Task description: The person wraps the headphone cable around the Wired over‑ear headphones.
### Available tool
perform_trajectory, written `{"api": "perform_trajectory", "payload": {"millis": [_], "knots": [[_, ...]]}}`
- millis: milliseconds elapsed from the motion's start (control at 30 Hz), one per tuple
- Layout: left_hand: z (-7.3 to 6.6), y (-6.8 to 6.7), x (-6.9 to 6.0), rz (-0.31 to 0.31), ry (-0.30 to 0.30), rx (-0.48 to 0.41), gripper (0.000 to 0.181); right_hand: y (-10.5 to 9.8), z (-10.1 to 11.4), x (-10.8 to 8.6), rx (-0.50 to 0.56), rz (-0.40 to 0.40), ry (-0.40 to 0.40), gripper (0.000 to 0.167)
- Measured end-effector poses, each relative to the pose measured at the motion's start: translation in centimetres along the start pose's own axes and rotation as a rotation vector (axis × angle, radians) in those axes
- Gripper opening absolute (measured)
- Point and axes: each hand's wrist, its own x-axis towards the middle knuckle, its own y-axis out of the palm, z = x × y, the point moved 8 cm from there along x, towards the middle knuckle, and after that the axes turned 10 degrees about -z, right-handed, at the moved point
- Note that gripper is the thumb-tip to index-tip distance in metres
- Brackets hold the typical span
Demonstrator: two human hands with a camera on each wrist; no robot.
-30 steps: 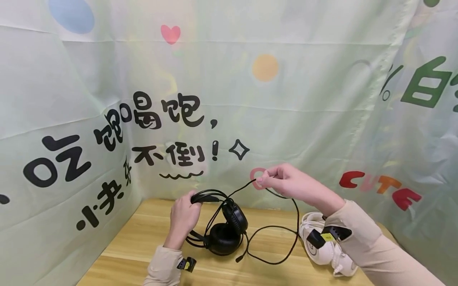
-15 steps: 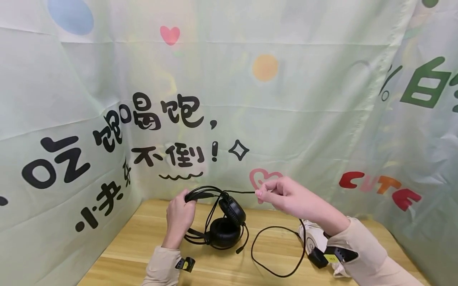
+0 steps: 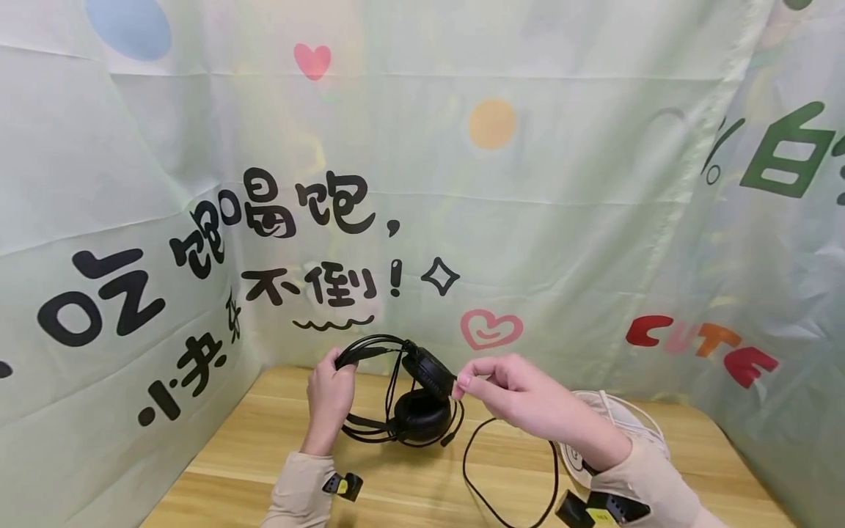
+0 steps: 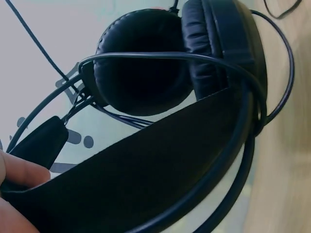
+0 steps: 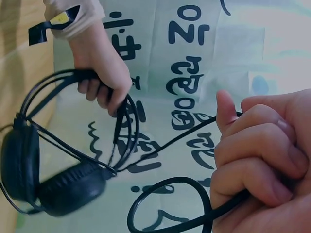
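Note:
In the head view my left hand [image 3: 330, 392] grips the headband of a black wired headset [image 3: 422, 416], fingers curled round it. The two ear cups hang to the right of that hand, one above the other, low over the table. A thin microphone boom [image 3: 455, 429] projects beside the lower cup. My right hand [image 3: 528, 396], just right of the upper cup, pinches the black cable [image 5: 170, 143]. In the right wrist view its other fingers curl over more of this cable, and a small loop hangs below. A larger loop of cable droops towards the table.
A wooden table [image 3: 383, 491] lies below both hands. Partly behind my right forearm sits a white object with a white cord [image 3: 614, 411]. Printed cloth [image 3: 568, 257] hangs around the table's back and sides.
My right hand has come down and left, nearer the headset, with the cable in its fingers. The left hand has shifted slightly left, and the headset has tilted a little.

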Motion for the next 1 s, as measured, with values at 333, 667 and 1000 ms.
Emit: {"api": "perform_trajectory", "payload": {"millis": [333, 667, 1000], "knots": [[1.3, 0.2, 0.1, -0.016, -0.156, -0.180, 0.016, 2.7, -0.4, -0.5, 0.088, 0.016, -0.039, 0.026], [2.0, 0.9, -0.1, 0.048, -0.300, -0.521, 0.017, 5.1, -1.5, -1.0, 0.159, 0.043, -0.008, 0.027], [1.8, 1.2, -0.2, 0.076, -0.371, -0.690, 0.020, 7.0, -2.9, -1.4, 0.212, 0.066, -0.011, 0.025]]}}
